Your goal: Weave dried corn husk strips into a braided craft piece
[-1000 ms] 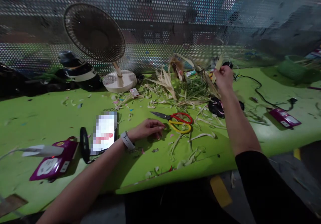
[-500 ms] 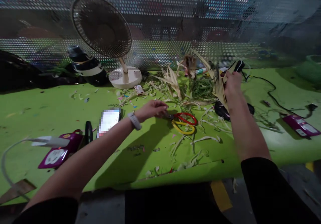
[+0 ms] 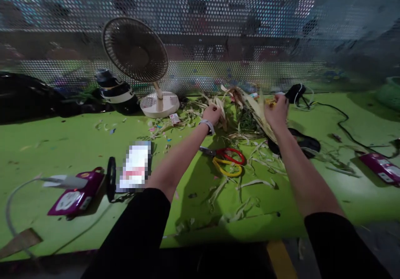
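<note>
Right of center, among dry plant scraps on the green table (image 3: pixel 81 147), a long corn husk (image 3: pixel 254 106) slants down toward the right hand (image 3: pixel 277 113). Papery and pale, it is ribbed lengthwise, with brown ragged matter at its upper left end and a narrow leaf jutting upward. Fingers of the right hand are bent around its right edge, grasping it. The left hand (image 3: pixel 211 113), wearing a light-colored wristband (image 3: pixel 207 124), reaches into stiff, splayed pale leaves (image 3: pixel 222 118); its fingers are curled, but whether they grip anything cannot be told.

Between the two hands sits a tangled dark green clump of thin fibers (image 3: pixel 246 120). Below it, between the forearms, lie scissors (image 3: pixel 216 152) with dark metal blades and smooth red and yellow loops, and curled, ribbon-like shreds (image 3: pixel 256 182) litter the surface near them. A flat black object (image 3: pixel 308 143) lies partly hidden under the right forearm.

Toward the left, a phone (image 3: pixel 136 166) with a blurred-out screen lies beside a black ring (image 3: pixel 111 179) and a glossy purple box (image 3: pixel 76 193). Upper left, a round-caged fan (image 3: pixel 134 47) stands near a black bottle (image 3: pixel 118 93). Behind everything rises a perforated sheet (image 3: pixel 212 16). A dark cord (image 3: pixel 339 110) winds toward another purple box (image 3: pixel 381 167) at the right edge.
</note>
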A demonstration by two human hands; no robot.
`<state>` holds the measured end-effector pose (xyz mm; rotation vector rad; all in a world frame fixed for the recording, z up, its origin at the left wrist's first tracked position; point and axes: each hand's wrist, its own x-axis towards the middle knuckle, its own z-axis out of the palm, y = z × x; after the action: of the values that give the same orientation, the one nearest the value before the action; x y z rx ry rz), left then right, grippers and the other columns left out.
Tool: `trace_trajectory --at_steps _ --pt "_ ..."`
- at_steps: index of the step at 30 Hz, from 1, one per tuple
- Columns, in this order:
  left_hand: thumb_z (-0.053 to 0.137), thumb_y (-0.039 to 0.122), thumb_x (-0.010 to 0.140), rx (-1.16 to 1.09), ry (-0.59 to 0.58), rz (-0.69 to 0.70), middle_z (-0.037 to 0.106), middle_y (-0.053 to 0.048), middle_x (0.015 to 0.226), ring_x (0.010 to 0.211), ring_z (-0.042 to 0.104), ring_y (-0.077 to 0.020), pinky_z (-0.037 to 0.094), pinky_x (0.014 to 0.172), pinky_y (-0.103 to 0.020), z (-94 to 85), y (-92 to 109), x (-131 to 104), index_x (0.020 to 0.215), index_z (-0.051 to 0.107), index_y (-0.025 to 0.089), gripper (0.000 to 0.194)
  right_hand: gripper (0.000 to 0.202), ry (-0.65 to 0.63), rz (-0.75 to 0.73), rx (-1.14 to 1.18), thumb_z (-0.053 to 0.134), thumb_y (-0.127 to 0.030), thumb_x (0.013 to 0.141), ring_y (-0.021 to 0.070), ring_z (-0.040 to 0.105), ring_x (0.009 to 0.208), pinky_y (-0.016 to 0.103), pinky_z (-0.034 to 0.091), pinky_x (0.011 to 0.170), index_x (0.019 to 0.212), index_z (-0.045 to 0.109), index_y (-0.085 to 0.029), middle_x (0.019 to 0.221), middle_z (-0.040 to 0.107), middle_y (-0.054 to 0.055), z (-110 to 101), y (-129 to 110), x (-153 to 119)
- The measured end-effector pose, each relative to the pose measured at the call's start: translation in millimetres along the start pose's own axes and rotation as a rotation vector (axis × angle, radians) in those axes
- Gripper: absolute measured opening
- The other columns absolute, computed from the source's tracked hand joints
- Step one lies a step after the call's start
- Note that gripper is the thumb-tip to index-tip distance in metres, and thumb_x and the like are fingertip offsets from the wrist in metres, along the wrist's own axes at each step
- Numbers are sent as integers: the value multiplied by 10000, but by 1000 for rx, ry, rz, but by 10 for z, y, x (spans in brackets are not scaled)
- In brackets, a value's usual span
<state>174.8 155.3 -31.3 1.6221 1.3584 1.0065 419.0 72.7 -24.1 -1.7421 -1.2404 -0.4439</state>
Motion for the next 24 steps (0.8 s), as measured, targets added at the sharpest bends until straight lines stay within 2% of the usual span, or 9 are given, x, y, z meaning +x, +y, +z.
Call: trace_trajectory --at_steps 3,6,8,10,12,14,17,20,24 --pt "539 187 758 -90 38 54 597 -3 718 752 575 -146 452 738 -267 -25 17 -93 658 502 192 107 401 40 -47 -18 575 -284 766 323 461 1216 519 353 1023 1138 535 -140 1242 545 192 -87 -288 -40" --pt "504 188 760 -408 -16 85 603 16 765 717 581 -118 486 719 -256 -136 43 -269 745 514 196 19 228 -159 -59 185 559 -335 809 280 545 1093 466 425 951 973 609 -185 1085 640 125 -109 -630 -146" --pt "528 184 723 -717 -84 70 609 20 776 734 603 -123 513 734 -277 -234 55 -416 760 509 196 43 183 -411 98 398 583 -360 812 226 611 872 387 488 813 839 619 -182 865 671 77 -77 -855 -268" --pt "562 196 694 -909 -100 31 578 31 707 709 604 -125 525 733 -290 -327 50 -564 721 487 194 80 188 -617 365 565 620 -363 806 178 605 703 325 495 702 750 601 -184 719 645 34 -37 -1048 -407" --pt "587 235 694 -1010 -143 -2 546 41 640 633 581 -117 523 697 -284 -397 24 -688 702 481 198 112 255 -795 627 749 615 -408 821 154 584 578 299 488 592 695 568 -191 641 630 17 -17 -1194 -533" --pt "601 279 702 -1049 -221 -24 524 39 579 564 550 -115 506 651 -271 -438 -22 -769 666 478 198 151 295 -919 759 887 623 -447 814 153 582 520 299 493 539 677 564 -192 612 644 22 -26 -1292 -628" --pt "576 342 744 -1049 -272 -118 601 -2 618 592 582 -140 502 649 -282 -462 -102 -810 683 549 187 169 229 -941 763 1093 721 -392 729 138 622 575 280 527 603 744 615 -189 655 678 2 -67 -1381 -713" --pt "500 359 803 -1041 -244 -233 673 -39 714 660 620 -158 514 676 -290 -485 -158 -809 756 621 160 238 312 -892 614 1140 806 -357 621 120 624 638 261 519 650 827 641 -192 716 684 -26 -82 -1431 -769" --pt "439 473 854 -1081 -282 -171 667 -32 735 694 624 -155 533 695 -295 -530 -176 -846 814 630 178 354 412 -770 399 1027 821 -436 583 136 598 681 290 502 675 843 616 -192 777 673 -3 -36 -1427 -825"
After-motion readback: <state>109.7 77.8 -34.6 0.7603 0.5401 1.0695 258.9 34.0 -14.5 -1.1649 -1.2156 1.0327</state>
